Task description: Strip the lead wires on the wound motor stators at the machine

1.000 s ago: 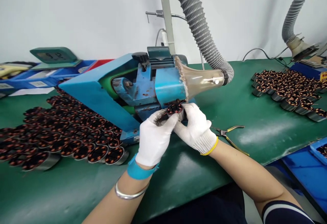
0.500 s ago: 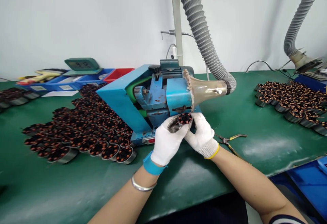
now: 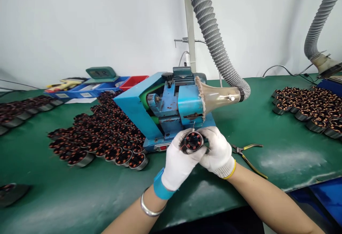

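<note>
Both hands wear white knitted gloves and meet in front of a blue belt-driven machine (image 3: 190,100). My left hand (image 3: 180,164) is wrapped round a motor stator (image 3: 194,140), a metal ring with a dark core and copper windings, its open face turned up toward me. On the stator's other side, my right hand (image 3: 217,152) is closed with its fingers against the ring. Short thin wires stick out above the ring and by the right fingers. The fingertips are partly hidden behind the part.
Many similar stators (image 3: 107,138) cover the bench at left, more (image 3: 307,109) at right. Pliers (image 3: 249,155) lie right of my right hand. A grey hose (image 3: 213,38) joins the machine's clear funnel (image 3: 220,95). Blue bins (image 3: 88,89) stand behind; one stator (image 3: 12,193) lies near left.
My hands have drawn the stator down and toward me, away from the machine's front. Its open face now shows more fully. The whole view has shifted slightly.
</note>
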Available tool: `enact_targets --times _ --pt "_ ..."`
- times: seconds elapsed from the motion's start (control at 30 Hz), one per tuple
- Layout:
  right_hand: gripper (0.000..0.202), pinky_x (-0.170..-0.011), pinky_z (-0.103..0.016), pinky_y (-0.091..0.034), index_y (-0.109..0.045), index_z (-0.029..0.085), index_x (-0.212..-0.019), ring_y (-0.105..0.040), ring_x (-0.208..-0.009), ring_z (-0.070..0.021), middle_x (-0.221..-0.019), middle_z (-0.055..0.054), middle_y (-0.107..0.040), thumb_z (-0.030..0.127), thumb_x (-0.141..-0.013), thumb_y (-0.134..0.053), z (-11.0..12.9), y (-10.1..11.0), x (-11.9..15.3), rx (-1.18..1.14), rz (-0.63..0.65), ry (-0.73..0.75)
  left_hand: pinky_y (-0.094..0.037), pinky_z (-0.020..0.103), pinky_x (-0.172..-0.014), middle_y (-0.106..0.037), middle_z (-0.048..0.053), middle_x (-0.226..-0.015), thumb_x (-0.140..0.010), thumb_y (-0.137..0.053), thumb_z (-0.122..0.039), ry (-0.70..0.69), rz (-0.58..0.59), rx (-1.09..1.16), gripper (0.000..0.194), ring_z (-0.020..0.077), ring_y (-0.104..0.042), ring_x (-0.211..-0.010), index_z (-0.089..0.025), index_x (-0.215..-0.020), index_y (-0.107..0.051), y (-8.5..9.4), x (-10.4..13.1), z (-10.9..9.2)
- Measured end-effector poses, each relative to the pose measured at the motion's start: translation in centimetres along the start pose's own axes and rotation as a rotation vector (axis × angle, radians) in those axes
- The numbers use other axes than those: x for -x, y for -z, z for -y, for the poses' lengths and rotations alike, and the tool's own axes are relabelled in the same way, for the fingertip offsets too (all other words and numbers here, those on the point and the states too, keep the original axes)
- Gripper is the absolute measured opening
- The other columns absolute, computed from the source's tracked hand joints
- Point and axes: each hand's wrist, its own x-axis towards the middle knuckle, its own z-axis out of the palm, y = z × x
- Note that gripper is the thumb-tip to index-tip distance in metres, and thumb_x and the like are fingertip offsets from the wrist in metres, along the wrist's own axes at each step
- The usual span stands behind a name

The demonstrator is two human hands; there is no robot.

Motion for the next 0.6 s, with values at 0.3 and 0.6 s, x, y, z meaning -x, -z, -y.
enact_targets --times 0.3,0.6 --pt "0.05 -0.081 -0.039 -0.06 -0.053 0.019 -0.121 -0.067 -0.098 -0.0255 -0.106 -0.012 -0.065 0.043 -0.079 -0.069 -0.2 1.7 -0.4 -0.109 0.122 0.205 -0.056 0.044 -0.084 -0.071 0.01 -0.106 -0.066 -0.071 -0.064 0.304 0.106 0.543 0.058 0.0271 -0.068 -0.091 -0.021 -0.104 -0.068 3.0 0.5 -0.5" --pt "0.049 -0.085 -0.046 -0.06 -0.06 0.026 -0.12 -0.066 -0.102 -0.0304 -0.112 -0.013 -0.066 0.044 -0.077 -0.074 -1.2 1.6 1.3 -0.11 0.281 0.166 -0.05 0.035 -0.094 -0.068 0.007 -0.107 -0.058 -0.08 -0.037 0.275 -0.226 -0.809 0.053 0.025 -0.065 -0.101 -0.02 -0.107 -0.068 16.7 6.6 4.3"
